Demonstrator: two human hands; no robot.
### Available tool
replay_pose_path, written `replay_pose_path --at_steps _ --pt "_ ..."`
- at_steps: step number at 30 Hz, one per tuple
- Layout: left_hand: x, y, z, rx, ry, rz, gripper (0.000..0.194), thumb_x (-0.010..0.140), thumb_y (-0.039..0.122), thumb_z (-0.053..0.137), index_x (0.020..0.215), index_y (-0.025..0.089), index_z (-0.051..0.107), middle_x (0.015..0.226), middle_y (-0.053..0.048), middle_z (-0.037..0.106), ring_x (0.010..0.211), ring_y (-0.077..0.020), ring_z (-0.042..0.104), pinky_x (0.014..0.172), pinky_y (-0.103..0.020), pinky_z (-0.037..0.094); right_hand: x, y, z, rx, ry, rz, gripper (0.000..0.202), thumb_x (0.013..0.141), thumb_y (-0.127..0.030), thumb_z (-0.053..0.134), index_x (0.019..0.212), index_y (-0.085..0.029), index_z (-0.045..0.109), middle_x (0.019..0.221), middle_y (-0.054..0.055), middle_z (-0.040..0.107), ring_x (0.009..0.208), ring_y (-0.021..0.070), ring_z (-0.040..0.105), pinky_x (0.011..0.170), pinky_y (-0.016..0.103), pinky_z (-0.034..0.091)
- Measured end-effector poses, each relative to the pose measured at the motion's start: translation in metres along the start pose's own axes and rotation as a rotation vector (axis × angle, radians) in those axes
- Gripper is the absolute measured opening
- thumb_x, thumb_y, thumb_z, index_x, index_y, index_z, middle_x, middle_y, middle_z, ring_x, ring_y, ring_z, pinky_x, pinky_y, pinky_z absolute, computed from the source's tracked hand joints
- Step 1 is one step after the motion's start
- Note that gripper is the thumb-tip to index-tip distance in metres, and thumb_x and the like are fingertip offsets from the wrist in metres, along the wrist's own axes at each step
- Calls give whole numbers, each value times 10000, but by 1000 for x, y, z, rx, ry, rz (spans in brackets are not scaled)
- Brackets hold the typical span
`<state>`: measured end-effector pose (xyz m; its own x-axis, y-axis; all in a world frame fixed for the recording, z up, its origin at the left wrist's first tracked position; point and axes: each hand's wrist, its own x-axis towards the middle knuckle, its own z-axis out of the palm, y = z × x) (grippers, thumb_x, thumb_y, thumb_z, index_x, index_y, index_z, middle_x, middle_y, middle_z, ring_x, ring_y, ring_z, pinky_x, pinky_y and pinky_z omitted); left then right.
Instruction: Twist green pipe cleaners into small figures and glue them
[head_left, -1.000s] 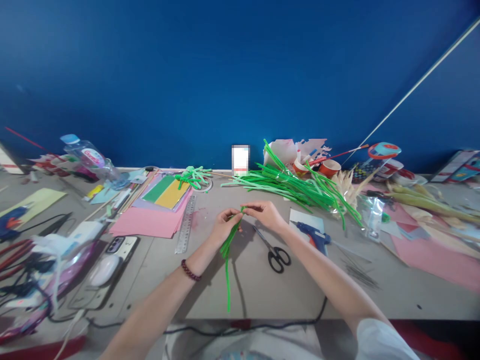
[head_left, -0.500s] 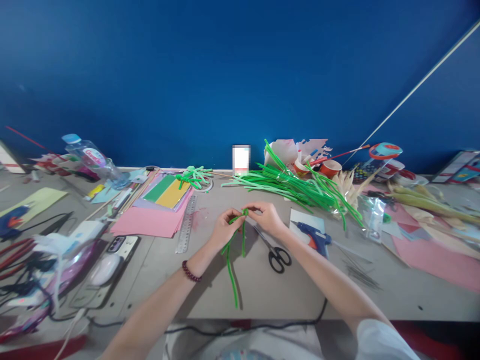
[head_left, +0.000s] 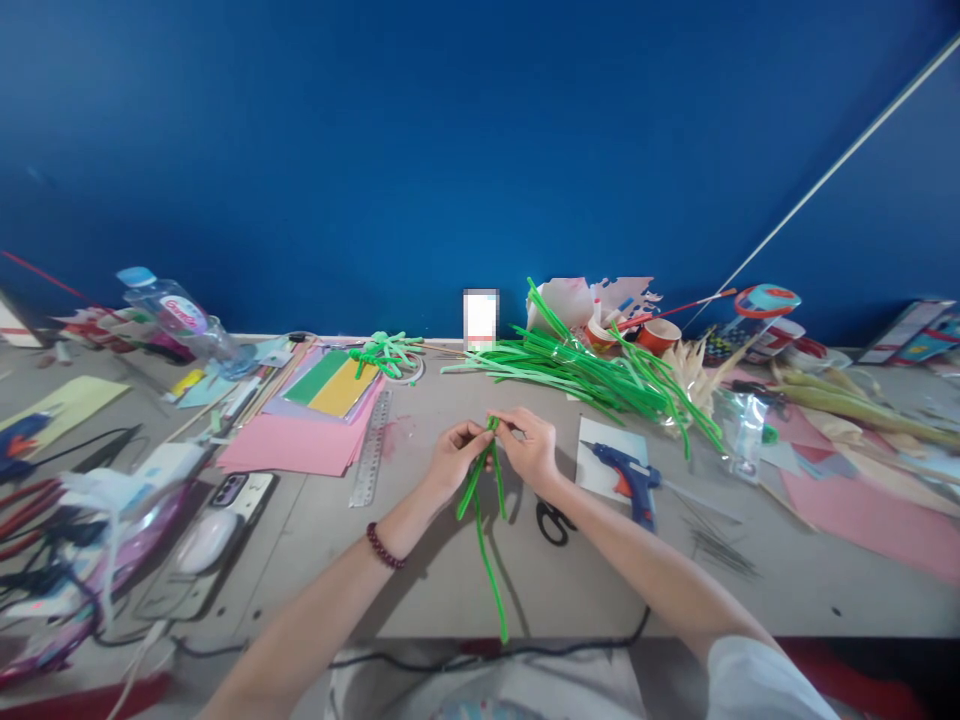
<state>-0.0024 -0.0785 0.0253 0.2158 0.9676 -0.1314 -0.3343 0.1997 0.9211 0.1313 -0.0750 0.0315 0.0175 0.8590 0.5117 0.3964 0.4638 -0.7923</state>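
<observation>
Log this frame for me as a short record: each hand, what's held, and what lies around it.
Left hand: pinching green strands; beaded bracelet on wrist
Right hand: fingertips on the same strands, near their top
Held strands: hanging downward, one much longer
Near right forearm: scissors, partly hidden; blue glue gun
Left of hands: clear ruler beside pink paper
Beyond hands: larger green pile
Backdrop: blue wall

Bare at left hand (head_left: 456, 455) and right hand (head_left: 531, 447); ringed at the left wrist by a bracelet (head_left: 385, 549) of round, dark maroon beads; clad at right in a loose white sleeve (head_left: 757, 682), with pale, blue-patterned fabric (head_left: 484, 709), indistinct, at the torso.
</observation>
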Motion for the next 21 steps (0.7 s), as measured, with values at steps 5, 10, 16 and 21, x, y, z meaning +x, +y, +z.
replay_pose_path --at_steps 5,10,16,21 --pt "0 1 -5 24 25 -5 314 630 432 744 682 148 620 543 29 575 467 -72 496 461 -191 352 7 7 -1 140 -78 46 198 798 -232 566 889 -209 740 750 46 682 682 159 616 652 277 498" --pt "-2 7 -1 176 43 70 382 634 512 712 708 139 675 565 18 572 496 -75 450 476 -204 325 10 6 -3 130 -79 -3 193 793 -220 563 864 -212 743 757 52 699 732 177 627 698 300 510" --pt "-2 -4 5 154 94 74 427 605 561 702 683 142 673 501 22 542 453 -77 422 444 -208 295 -2 7 6 126 -16 210 203 776 -274 567 858 -195 735 763 54 725 615 176 651 613 297 540" --pt "-1 -15 8 126 155 81 417 588 554 716 659 143 688 514 6 577 467 -89 455 461 -218 329 -9 9 11 80 52 224 215 775 -283 558 861 -186 729 803 64 728 626 176 651 631 301 547"
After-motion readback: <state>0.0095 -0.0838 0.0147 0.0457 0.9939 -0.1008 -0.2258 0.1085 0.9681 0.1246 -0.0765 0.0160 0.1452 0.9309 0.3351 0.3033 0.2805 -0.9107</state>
